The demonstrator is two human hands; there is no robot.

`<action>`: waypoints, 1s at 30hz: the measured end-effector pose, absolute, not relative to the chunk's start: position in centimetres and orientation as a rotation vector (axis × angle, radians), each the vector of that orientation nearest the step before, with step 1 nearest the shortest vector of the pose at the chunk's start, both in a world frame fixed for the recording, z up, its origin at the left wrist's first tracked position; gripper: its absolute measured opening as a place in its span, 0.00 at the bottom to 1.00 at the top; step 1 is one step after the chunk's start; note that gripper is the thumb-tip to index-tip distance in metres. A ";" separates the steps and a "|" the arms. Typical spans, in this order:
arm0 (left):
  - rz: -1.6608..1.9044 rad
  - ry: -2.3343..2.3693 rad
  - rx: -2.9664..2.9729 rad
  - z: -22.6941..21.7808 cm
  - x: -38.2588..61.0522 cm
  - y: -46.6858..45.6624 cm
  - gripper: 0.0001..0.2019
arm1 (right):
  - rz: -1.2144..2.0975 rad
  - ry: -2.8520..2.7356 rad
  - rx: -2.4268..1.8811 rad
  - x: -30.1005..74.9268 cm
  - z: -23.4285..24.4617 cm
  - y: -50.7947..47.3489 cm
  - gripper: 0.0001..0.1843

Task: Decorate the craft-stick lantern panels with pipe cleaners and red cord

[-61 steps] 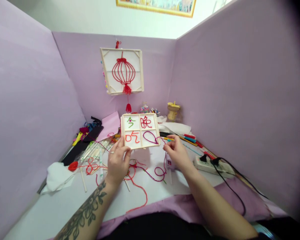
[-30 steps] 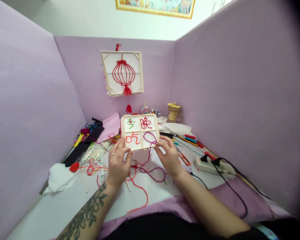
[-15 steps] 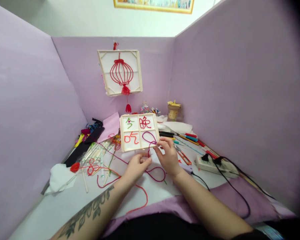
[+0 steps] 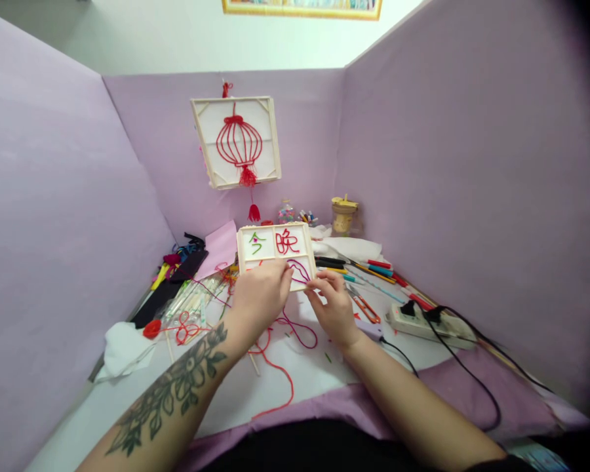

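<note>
A white panel in a pale wooden frame (image 4: 275, 256) is tilted up toward me, split into four squares. Its upper squares carry a green yarn character (image 4: 256, 243) and a red one (image 4: 288, 242). My left hand (image 4: 261, 292) reaches across the lower left square, mostly hiding the orange character there. Thumb and fingertips pinch purple yarn (image 4: 303, 267) at the lower right square, where it forms a narrow loop. At the frame's lower right corner my right hand (image 4: 333, 307) is closed, its fingertips on the edge beside the yarn. More purple yarn trails onto the table below.
A lantern picture (image 4: 238, 141) hangs on the back partition. Red yarn (image 4: 189, 328) and bagged sticks lie left; a white cloth (image 4: 124, 349) is beyond. To the right are orange-handled snips (image 4: 366, 307), pens (image 4: 379, 269) and a power strip (image 4: 430, 324) with black cables.
My left hand has moved up from below the frame to its lower right square, covering the orange character. The purple loop there has become narrower. My right hand stays at the corner.
</note>
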State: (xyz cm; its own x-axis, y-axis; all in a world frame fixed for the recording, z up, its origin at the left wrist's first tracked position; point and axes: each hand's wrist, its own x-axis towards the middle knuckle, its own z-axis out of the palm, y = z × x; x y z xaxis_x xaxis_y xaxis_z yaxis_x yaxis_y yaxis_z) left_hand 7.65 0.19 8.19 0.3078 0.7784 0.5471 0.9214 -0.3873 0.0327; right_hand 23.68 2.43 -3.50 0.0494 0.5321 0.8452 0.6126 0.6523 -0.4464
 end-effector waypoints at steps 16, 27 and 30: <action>-0.620 -1.437 -2.302 10.4 9.2 5.9 0.13 | -0.069 -1.605 -0.962 23.9 -3.5 2.4 0.08; -0.592 -1.424 -2.309 10.6 9.7 6.3 0.12 | -0.031 -1.602 -0.954 23.7 -3.6 2.2 0.09; -0.589 -1.425 -2.302 10.7 9.7 6.3 0.12 | -0.027 -1.594 -0.960 23.7 -3.6 2.1 0.09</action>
State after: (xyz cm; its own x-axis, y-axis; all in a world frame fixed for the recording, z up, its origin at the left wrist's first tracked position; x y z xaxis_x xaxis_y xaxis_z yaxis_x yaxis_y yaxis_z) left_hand 9.69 6.28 10.67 0.4017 0.7488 0.5272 0.9026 -0.4210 -0.0898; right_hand 23.70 2.13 -3.58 0.0558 0.5545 0.8303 0.5823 0.6575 -0.4782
